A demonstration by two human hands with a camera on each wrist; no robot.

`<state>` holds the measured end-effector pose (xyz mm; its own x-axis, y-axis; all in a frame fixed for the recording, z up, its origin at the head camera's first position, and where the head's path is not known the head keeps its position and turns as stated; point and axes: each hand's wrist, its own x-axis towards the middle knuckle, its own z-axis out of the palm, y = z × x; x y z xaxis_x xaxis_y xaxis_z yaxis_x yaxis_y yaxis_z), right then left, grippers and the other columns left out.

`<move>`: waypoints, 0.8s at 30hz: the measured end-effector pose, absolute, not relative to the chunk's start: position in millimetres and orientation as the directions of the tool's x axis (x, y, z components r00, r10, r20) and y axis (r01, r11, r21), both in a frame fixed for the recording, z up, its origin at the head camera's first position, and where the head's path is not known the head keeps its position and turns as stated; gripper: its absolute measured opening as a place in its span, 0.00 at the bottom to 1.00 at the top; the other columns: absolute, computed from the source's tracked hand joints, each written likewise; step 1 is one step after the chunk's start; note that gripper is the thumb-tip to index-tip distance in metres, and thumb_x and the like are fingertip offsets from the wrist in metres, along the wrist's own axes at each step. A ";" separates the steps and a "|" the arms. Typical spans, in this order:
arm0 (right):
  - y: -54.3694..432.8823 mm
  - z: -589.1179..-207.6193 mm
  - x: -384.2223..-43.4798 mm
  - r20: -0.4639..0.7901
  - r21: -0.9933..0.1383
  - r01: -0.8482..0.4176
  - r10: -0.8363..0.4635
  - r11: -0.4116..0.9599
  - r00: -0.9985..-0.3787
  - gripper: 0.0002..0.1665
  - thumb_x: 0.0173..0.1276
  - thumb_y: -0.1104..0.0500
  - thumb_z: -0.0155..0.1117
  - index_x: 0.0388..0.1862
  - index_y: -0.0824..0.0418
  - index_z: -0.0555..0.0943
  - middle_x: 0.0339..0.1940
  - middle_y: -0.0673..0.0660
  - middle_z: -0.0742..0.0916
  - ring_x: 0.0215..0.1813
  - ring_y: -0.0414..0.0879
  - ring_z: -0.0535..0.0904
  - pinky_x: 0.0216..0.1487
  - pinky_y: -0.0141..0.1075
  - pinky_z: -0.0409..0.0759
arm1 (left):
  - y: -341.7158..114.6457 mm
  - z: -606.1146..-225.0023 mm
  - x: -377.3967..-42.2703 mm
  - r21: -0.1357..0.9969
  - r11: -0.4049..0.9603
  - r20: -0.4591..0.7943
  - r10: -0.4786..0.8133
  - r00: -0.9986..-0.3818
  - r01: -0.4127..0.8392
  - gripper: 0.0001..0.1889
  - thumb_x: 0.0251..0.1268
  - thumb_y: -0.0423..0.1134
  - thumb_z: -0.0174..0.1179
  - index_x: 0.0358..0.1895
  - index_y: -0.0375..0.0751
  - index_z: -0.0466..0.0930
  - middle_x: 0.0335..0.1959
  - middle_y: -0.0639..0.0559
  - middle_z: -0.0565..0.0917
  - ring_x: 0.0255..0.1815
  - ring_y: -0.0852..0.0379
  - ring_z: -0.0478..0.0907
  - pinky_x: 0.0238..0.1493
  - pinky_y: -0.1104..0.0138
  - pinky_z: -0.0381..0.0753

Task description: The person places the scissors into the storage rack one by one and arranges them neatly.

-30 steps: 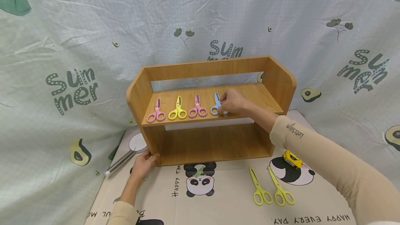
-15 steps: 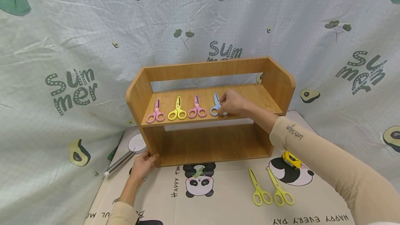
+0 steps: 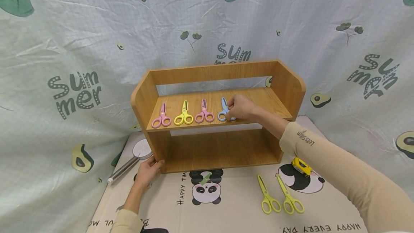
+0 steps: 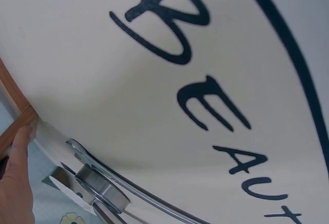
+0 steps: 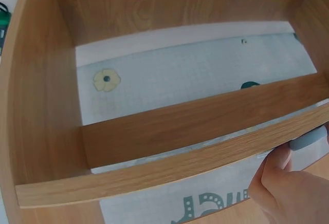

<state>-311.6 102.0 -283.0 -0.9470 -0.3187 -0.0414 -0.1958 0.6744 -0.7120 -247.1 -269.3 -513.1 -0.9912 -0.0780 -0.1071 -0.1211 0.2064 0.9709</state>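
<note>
A two-tier wooden shelf stands against the curtain. On its upper board lie pink scissors, yellow scissors, a second pair of pink scissors and blue scissors, side by side with blades pointing back. My right hand pinches the right handle ring of the blue scissors, covering part of it; in the right wrist view, thumb and fingers meet at the blue handle along the board's front edge. My left hand grips the shelf's lower left front corner.
Two yellow-green scissors lie on the panda-print tablecloth at front right. Beyond them sits a yellow tape measure, close under my right sleeve. A round metal strainer with a long handle lies left of the shelf.
Both hands keep their places, the right at the blue scissors and the left at the shelf corner. Only the head view shifts very slightly.
</note>
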 end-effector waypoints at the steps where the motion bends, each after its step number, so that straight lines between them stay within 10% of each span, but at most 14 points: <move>1: 102.7 -282.9 -311.2 -0.041 -0.715 -0.197 -0.321 0.670 -0.946 0.17 0.58 0.69 0.72 0.28 0.64 0.69 0.24 0.49 0.68 0.28 0.42 0.63 0.30 0.31 0.62 | -269.4 -513.1 -247.0 0.970 0.209 -0.108 -0.082 -0.991 -0.123 0.34 0.78 0.33 0.55 0.79 0.23 0.54 0.75 0.22 0.66 0.76 0.29 0.67 0.73 0.41 0.73; 11: 123.4 -274.1 -301.9 0.025 -0.781 -0.192 -0.277 0.594 -0.960 0.35 0.62 0.63 0.71 0.67 0.76 0.73 0.62 0.68 0.81 0.59 0.54 0.76 0.66 0.44 0.78 | -267.5 -509.8 -244.5 0.973 0.194 -0.106 -0.086 -0.991 -0.121 0.33 0.78 0.33 0.55 0.79 0.22 0.54 0.75 0.22 0.66 0.75 0.28 0.67 0.73 0.40 0.72; 18: 151.3 -276.5 -267.4 0.136 -0.830 -0.262 -0.277 0.492 -0.951 0.35 0.65 0.60 0.74 0.68 0.69 0.73 0.65 0.66 0.81 0.63 0.56 0.78 0.68 0.43 0.78 | -266.3 -510.4 -243.7 0.972 0.204 -0.101 -0.095 -0.990 -0.119 0.32 0.79 0.33 0.55 0.78 0.22 0.56 0.74 0.22 0.67 0.75 0.30 0.68 0.73 0.42 0.74; 24: 183.0 -299.3 -230.2 0.167 -0.870 -0.263 -0.252 0.417 -0.953 0.37 0.67 0.56 0.75 0.71 0.64 0.72 0.67 0.62 0.81 0.66 0.54 0.79 0.60 0.23 0.80 | -265.0 -511.9 -244.1 0.971 0.209 -0.097 -0.090 -0.991 -0.114 0.33 0.79 0.33 0.54 0.79 0.21 0.54 0.74 0.21 0.66 0.75 0.30 0.67 0.73 0.41 0.73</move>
<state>-230.2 183.0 -299.3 -0.9532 -0.2520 0.1671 -0.2628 0.4171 -0.8701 -244.1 -265.0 -511.9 -0.9912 -0.0896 -0.0973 -0.1143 0.2091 0.9712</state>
